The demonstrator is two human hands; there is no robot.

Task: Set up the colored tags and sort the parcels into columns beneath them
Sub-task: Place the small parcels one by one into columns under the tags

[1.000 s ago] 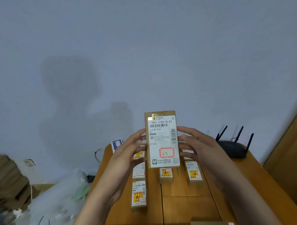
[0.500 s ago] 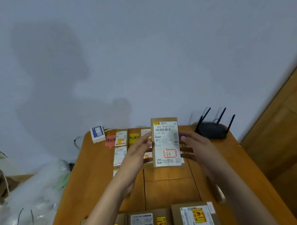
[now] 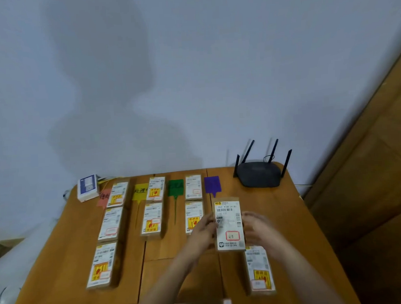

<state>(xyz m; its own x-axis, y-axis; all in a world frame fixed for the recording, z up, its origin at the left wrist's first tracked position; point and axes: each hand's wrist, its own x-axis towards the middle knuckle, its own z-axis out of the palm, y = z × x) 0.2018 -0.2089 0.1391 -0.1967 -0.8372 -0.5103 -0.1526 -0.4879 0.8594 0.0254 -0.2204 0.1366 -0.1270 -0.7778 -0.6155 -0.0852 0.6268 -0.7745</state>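
Left hand (image 3: 202, 232) and right hand (image 3: 259, 229) pinch the parcel (image 3: 229, 225) by its long edges, centre-right of frame. Long axis runs up-down, just below the purple tag (image 3: 212, 184). Drop spot lies directly beneath; both hands equally near.

The bench (image 3: 278, 217) is orange-brown wood with a smooth, faintly sheened top and visible plank seams. The parcels (image 3: 152, 220) look like matt brown cardboard, each faced with a white paper label, some carrying yellow-and-red stickers. The tags are flat and matt, perhaps thin plastic: purple (image 3: 212, 184), green (image 3: 175, 187), yellow (image 3: 140, 191). The router (image 3: 260, 174) is matt black plastic. The wall (image 3: 191, 71) is painted, smooth and dull.
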